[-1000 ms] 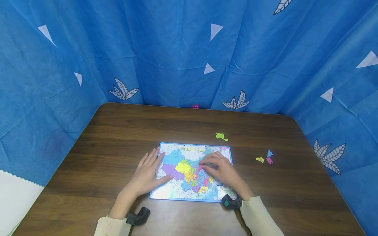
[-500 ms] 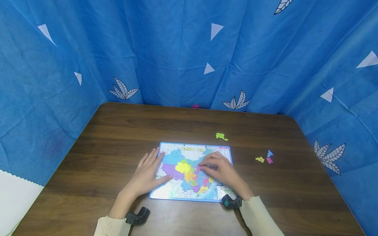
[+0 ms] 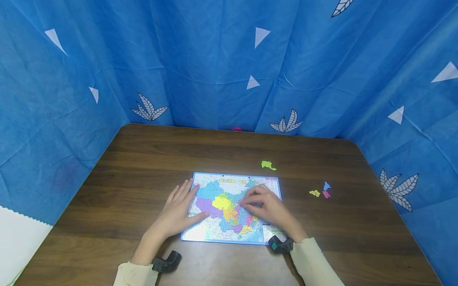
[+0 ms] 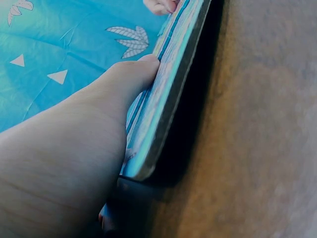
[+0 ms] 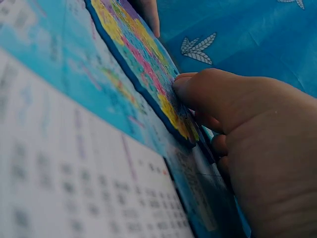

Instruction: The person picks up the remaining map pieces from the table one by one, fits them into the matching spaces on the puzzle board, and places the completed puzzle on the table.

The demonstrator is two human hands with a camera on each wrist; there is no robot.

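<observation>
A blue-edged China map puzzle board [image 3: 195, 235] lies flat on the table, most of its coloured pieces fitted together. My left hand [image 3: 177, 212] rests over its left side with fingers spread; in the left wrist view the thumb [image 4: 131, 77] reaches onto the board's face. Over the right half of the map is my right hand [image 3: 266, 204], thumb and index finger pinched together on a small pink puzzle piece, now almost wholly hidden by the fingertips. The right wrist view shows that thumb [image 5: 203, 91] right at the raised, coloured pieces [image 5: 148, 64].
Beyond the board's top edge lies a loose green puzzle piece [image 3: 267, 165]. To the right are a yellow piece [image 3: 315, 193], a blue piece [image 3: 327, 186] and a pink piece [image 3: 327, 194]. Blue curtains [image 3: 214, 59] border the wooden table [image 3: 150, 151].
The right fingertips have shifted slightly left over the map, and the pink piece between them has gone from partly visible to nearly hidden. The left hand stays still.
</observation>
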